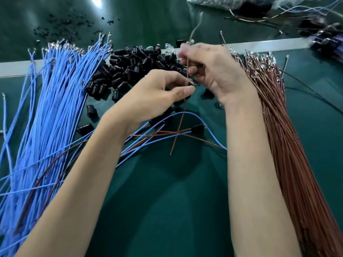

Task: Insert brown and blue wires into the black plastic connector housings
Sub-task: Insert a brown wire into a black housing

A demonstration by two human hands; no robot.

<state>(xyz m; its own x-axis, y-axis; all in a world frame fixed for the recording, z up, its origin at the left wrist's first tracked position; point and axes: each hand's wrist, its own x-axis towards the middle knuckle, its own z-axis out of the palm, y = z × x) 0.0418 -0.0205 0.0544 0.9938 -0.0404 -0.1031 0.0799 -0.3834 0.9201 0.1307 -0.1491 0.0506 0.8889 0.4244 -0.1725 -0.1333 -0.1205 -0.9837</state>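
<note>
My left hand (159,91) pinches a small black connector housing (191,84) between thumb and fingertips above the green mat. My right hand (211,71), just right of it and slightly higher, pinches a brown wire (182,115) that runs down past the housing to a free end near the mat. A blue wire (194,115) arcs below both hands. A big bundle of blue wires (55,101) lies on the left, a bundle of brown wires (289,145) on the right. A heap of black housings (133,67) sits behind my hands.
Finished blue-and-brown wire pairs with a housing (197,127) lie crossed between my forearms. A white strip (18,66) runs across the green table (167,201) behind the heap. Clear bags and loose wires (269,13) sit at the far right; black scraps (61,26) at the far left.
</note>
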